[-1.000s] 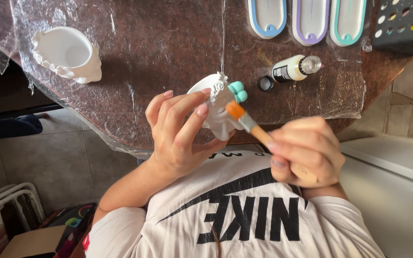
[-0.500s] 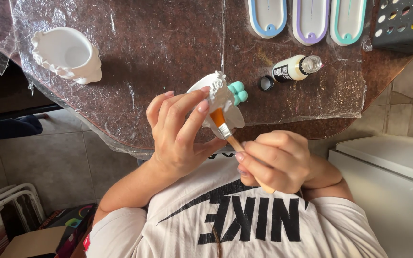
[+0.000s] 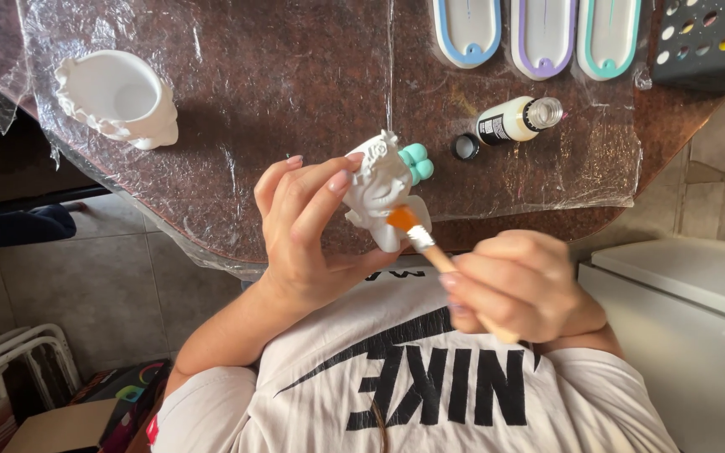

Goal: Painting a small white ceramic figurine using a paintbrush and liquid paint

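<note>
We see a brown stone tabletop (image 3: 295, 75) under clear plastic film (image 3: 237, 168), a beige tiled floor (image 3: 119, 294), and a white cabinet (image 3: 690, 310).

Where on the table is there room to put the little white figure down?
The widest bare patch of plastic-covered brown table lies between the white ceramic cup and the three oval trays. It is crowded around the open paint bottle, its black cap and the dark paint rack.

One head-worn camera looks steeply down, close over the person's chest, toward the brown table (image 3: 295, 75) edge.
</note>
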